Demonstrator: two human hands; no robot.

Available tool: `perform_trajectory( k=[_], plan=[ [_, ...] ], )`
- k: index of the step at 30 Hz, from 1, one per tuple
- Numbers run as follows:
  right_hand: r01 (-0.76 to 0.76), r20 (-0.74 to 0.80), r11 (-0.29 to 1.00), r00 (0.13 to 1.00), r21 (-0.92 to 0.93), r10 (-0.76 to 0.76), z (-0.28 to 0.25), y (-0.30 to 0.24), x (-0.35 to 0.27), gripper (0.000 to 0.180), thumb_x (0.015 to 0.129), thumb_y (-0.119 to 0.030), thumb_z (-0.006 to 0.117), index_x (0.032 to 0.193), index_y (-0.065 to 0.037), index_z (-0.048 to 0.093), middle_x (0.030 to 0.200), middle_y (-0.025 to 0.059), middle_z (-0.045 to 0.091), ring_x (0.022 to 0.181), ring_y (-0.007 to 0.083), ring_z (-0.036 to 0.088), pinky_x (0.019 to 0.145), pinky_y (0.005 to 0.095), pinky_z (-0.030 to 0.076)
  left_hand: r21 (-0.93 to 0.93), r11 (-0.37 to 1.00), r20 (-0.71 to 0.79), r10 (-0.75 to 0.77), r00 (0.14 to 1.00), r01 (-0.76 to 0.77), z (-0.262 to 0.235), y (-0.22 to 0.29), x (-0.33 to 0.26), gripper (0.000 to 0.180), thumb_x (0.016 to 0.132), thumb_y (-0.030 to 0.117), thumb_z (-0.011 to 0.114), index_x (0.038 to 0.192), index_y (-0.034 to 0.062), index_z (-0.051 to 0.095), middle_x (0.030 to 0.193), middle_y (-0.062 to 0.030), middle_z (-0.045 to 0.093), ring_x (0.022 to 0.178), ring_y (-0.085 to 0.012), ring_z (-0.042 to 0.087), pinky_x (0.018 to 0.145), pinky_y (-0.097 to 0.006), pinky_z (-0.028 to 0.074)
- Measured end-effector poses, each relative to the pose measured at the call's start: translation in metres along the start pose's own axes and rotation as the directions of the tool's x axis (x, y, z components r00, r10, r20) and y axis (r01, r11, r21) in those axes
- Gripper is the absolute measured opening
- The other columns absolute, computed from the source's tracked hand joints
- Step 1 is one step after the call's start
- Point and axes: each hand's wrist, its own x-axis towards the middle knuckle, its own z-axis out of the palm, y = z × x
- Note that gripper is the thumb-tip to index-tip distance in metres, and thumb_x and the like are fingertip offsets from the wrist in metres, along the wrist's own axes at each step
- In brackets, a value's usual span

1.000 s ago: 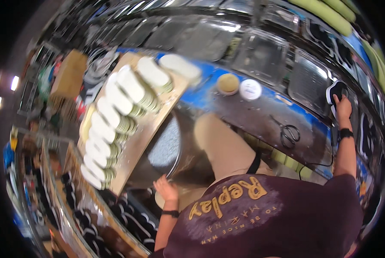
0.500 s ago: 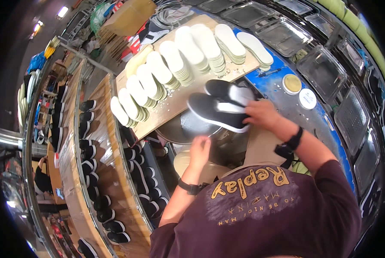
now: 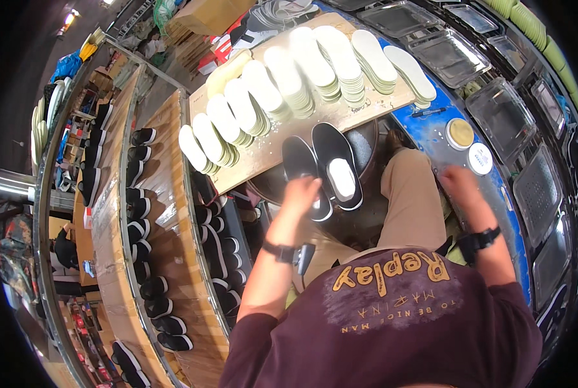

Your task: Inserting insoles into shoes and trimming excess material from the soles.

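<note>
A pair of black slip-on shoes with white soles hangs in front of me, toes pointing away, below the insole board. My left hand [image 3: 304, 195] grips the heel end of the left shoe [image 3: 296, 157]. The right shoe [image 3: 332, 147] lies close beside it, with a white piece [image 3: 342, 179] visible in its opening. Whether my fingers also hold the right shoe is hidden. Over at the right, by the edge of the blue worktable [image 3: 443, 134], is my right hand [image 3: 462, 185]. It is away from the shoes, and motion smears its fingers.
Several stacks of white insoles [image 3: 289, 81] stand on a wooden board [image 3: 269, 145]. A round metal basin [image 3: 366, 145] sits beneath the shoes. A yellowish round container [image 3: 459, 133], a white one [image 3: 479, 158] and a pen [image 3: 429, 112] lie right. Shoe racks [image 3: 166, 246] stand left.
The shoes have passed from my right hand to my left and turned so their toes point away. My right hand has moved right, toward the blue worktable.
</note>
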Motion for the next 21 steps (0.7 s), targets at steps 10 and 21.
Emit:
perform_trajectory(
  k=[10,21],
  plan=[
    [-0.717,0.012,0.535,0.593,-0.446,0.805,-0.015,0.141,-0.175,0.071,0.064,-0.002,0.075,0.129,-0.004,0.047,0.114,0.0212,0.063,0.111,0.0383,0.058,0.094,0.0425,0.049,0.327,0.935,-0.473,0.289,0.832,-0.139,0.05,-0.015,0.018,0.037,0.092,0.023,0.052,0.071,-0.0038,0.063,0.072,-0.0228,0.063,0.069,-0.0388,0.063,0.068,-0.048,0.048],
    [-0.092,-0.176,0.993,0.979,0.07,0.103,0.023,0.014,-0.043,0.038,0.075,-0.013,0.071,0.109,0.001,0.059,0.099,0.0232,0.065,0.093,0.0411,0.063,0.078,0.0432,0.052,-0.996,0.076,0.047,-0.071,0.996,0.052,0.001,-0.072,-0.042,0.033,0.095,0.028,0.055,0.11,-0.0009,0.061,0.094,-0.0109,0.065,0.079,-0.0187,0.064,0.066,-0.031,0.054]
  ],
)
